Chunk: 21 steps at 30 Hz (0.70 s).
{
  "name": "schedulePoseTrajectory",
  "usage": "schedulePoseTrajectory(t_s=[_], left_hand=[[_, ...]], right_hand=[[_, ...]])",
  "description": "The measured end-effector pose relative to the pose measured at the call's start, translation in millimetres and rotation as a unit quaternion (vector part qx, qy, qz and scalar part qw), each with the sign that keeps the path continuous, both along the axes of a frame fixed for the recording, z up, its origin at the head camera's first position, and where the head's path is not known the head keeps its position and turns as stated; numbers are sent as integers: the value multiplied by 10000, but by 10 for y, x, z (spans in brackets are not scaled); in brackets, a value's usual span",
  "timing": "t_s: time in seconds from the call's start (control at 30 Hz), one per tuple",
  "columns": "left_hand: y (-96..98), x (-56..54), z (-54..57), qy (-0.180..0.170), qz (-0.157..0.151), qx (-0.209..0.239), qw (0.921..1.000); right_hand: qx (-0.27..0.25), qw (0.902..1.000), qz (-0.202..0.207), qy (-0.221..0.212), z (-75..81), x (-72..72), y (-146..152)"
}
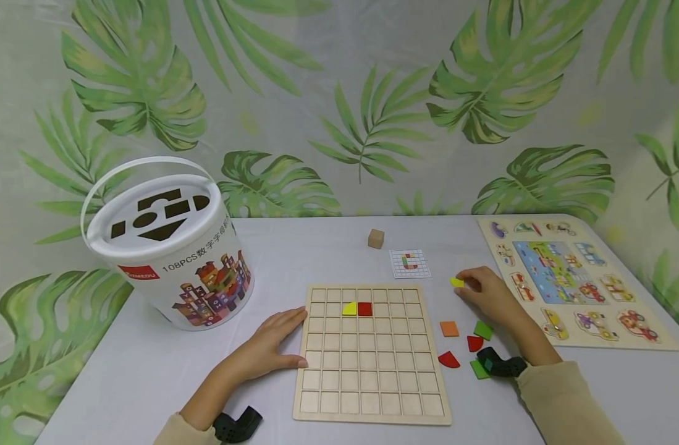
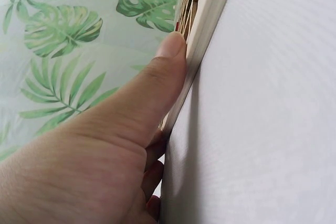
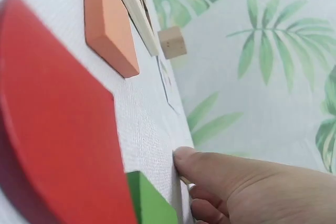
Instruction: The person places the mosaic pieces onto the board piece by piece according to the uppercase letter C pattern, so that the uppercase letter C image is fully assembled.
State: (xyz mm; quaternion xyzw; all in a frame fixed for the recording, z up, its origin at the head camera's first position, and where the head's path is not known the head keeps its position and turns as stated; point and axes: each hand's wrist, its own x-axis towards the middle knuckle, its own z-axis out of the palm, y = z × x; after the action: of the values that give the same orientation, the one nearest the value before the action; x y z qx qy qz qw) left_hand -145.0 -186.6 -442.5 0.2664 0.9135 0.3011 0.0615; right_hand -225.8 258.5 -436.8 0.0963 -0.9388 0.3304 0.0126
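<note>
Thumb and fingers of my left hand rest against the left edge of a wooden grid board; the left wrist view has the thumb on that edge. On the board, a yellow quarter-circle tile sits beside a red square tile. Beyond the board's upper right, my right hand pinches a small yellow tile, partly covered by the fingertips. Nearer me lie an orange square tile, red quarter-circle tiles and green tiles, one partly hidden by the wrist camera.
A pattern card and a small wooden cube lie behind the board. At the left stands a white lidded bucket with a raised handle. A picture puzzle board lies at the right, beside my right forearm.
</note>
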Motion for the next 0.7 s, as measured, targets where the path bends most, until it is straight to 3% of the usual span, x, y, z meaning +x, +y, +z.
schedulePoseTrajectory(t_s=[0.37, 0.7], left_hand=[[1, 14, 17, -35, 29, 12, 10000], [3, 12, 15, -30, 24, 10, 10000]], right_hand=[[12, 9999, 105, 128, 74, 28, -46], [-863, 9939, 681, 77, 263, 87, -230]])
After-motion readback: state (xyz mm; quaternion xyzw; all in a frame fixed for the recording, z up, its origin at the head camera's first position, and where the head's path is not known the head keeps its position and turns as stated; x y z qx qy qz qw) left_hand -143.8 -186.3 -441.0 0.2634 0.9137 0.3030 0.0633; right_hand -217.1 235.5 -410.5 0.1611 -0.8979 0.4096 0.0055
